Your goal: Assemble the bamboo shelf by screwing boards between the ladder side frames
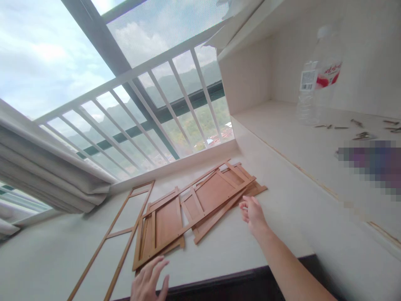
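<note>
My left hand [149, 279] hovers at the near left corner of a flat wooden frame [200, 217], fingers spread and nothing in them. On the right, my right hand [253, 213] is just off the frame's long near edge, with its fingers loosely bent and slightly apart; no object shows in it. The frame lies across reddish-brown wooden panels [169, 223], which overlap each other on the white surface. Left of these lies a long, narrow wooden frame [125, 230] with crossbars and open gaps.
A clear plastic bottle [310, 92] and several loose screws [363, 135] are on the white shelf [275, 121] at right, near a pixelated patch. A white railing [175, 79] and window stand behind. A grey curtain [46, 167] hangs at left. The white surface [225, 251] ends at a dark front edge.
</note>
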The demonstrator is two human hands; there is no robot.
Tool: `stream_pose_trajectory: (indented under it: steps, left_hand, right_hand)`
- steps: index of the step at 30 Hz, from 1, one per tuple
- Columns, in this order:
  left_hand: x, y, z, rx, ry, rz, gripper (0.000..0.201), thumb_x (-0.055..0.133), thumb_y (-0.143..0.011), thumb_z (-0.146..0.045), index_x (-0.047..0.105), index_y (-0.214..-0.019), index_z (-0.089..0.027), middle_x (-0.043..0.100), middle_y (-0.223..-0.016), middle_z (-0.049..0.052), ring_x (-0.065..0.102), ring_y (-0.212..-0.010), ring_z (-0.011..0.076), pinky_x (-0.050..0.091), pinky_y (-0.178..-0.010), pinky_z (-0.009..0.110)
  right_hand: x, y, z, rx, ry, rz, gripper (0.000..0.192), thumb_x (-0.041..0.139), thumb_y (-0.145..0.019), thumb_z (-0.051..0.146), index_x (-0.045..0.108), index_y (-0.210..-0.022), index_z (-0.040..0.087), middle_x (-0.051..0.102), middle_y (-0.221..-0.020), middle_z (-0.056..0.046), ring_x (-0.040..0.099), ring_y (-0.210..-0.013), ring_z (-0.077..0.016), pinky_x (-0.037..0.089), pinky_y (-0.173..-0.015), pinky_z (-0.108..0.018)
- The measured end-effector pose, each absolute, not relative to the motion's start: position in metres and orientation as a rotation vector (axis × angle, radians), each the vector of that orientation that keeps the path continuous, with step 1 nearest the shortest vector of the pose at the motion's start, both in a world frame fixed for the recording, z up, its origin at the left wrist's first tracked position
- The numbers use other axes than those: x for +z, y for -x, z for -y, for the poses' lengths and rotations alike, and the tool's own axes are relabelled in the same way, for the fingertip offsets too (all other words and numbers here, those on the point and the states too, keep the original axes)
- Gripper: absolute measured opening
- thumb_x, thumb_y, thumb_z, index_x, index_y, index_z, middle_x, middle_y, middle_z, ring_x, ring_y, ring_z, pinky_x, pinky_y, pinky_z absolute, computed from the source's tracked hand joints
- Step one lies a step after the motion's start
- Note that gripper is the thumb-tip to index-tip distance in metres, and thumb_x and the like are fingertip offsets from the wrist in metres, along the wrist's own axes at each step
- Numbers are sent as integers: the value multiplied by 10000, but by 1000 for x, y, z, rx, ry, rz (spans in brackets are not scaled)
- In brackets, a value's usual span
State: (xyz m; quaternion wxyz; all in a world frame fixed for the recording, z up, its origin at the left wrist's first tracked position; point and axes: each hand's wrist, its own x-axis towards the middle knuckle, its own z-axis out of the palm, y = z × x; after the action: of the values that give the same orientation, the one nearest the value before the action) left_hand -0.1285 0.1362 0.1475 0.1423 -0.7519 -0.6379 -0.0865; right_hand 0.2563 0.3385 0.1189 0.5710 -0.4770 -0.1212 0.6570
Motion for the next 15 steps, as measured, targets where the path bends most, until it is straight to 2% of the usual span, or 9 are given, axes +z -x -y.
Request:
stream_pose_trajectory:
  steps: [2,5,7,10,12,15]
  left_hand:
    - [156,102,-193,-200,2140,1988,378,550,-967,-408,682,-1284,-251,704,-1327,91,647,-1235,260,515,-1005,390]
    - [169,65,-251,89,2173,2186,433,514,-988,-406,612,-1350,-190,676,-1332,135,608,-1265,297,478,-1012,454]
    - [173,52,-268,310,2202,2206,335,501,-991,-393,677,-1174,-175,698,-1219,139,634,-1181,322,461,-985,482]
    - [176,46,-272,382,2251,2162,232,504,-984,-318,687,-1004,-177,707,-1152,125,642,-1148,321,442,-981,461]
    - [182,47,-274,347,2260,2156,245,455,-1010,-304,665,-996,-179,715,-1139,119,659,-1125,289,450,-952,407]
    - [207,53,-283,264,2189,2205,351,318,-1063,-355,620,-1031,-178,737,-1046,125,715,-973,265,461,-803,351]
  right_hand:
    - [121,-253,-338,1521,1121,264,505,643,-810,413,389,-1216,252,506,-580,133,232,-360,-35,137,-375,-157]
    - [121,-252,-339,1541,1124,253,737,644,-816,366,281,-1445,244,502,-568,141,227,-345,-41,135,-374,-152]
    - [121,-255,-342,1587,1108,256,809,640,-819,339,237,-1511,226,503,-560,137,214,-335,-39,129,-377,-152]
    - [121,-261,-349,1648,1075,267,816,652,-814,344,262,-1518,210,512,-555,125,215,-332,-37,125,-384,-149]
    - [123,-262,-350,1654,1070,282,784,664,-803,375,310,-1482,203,510,-549,122,207,-333,-34,113,-385,-147]
    - [128,-259,-347,1624,1071,339,742,653,-788,414,360,-1433,193,485,-528,131,187,-340,-32,108,-378,-150]
